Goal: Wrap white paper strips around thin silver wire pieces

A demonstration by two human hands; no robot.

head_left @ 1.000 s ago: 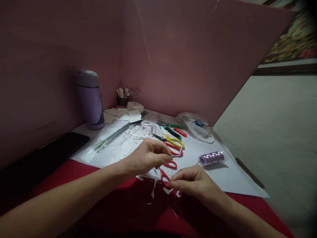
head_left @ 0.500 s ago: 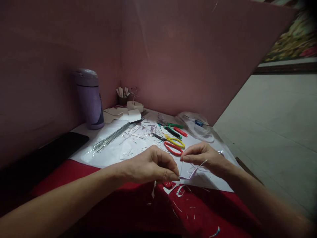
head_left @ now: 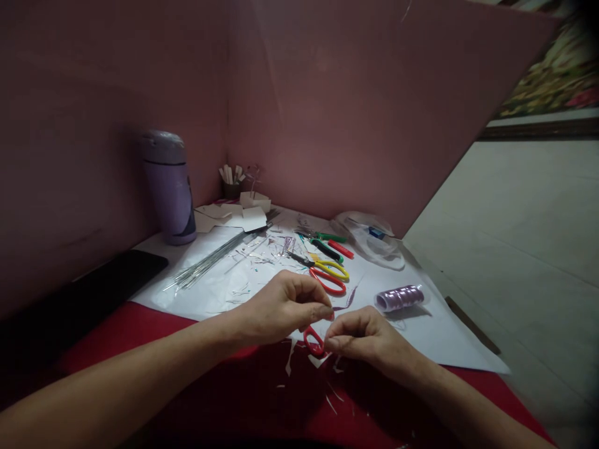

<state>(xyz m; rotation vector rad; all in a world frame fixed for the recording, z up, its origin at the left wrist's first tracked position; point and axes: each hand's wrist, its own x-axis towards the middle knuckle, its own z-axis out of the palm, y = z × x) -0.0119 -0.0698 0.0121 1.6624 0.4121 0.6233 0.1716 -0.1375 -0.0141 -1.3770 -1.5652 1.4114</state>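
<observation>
My left hand (head_left: 297,305) is closed in a pinch on one end of a thin wire wrapped in purple thread (head_left: 347,304). The wire bends upward to the right, past my fingertips. Just below and to the right, my right hand (head_left: 362,340) is also closed, thumb against forefinger, on a fine thread too thin to make out clearly here. Between and under the hands shows a red scissor handle (head_left: 313,342), its blades hidden. A spool of shiny purple thread (head_left: 401,298) lies on its side on the white sheet, right of my right hand.
Scissors with yellow and red handles (head_left: 330,274), green-handled pliers (head_left: 327,248) and a red cutter (head_left: 340,249) lie beyond my hands. Thin wires (head_left: 206,259), a purple bottle (head_left: 168,187) and a dark phone (head_left: 126,271) are leftward. A plastic bag (head_left: 369,240) sits behind; scraps are scattered around.
My right hand has moved down and toward me, from above the wire to below my left fingertips, uncovering the spool. The left hand has risen slightly, and the wire's free end has tilted upward.
</observation>
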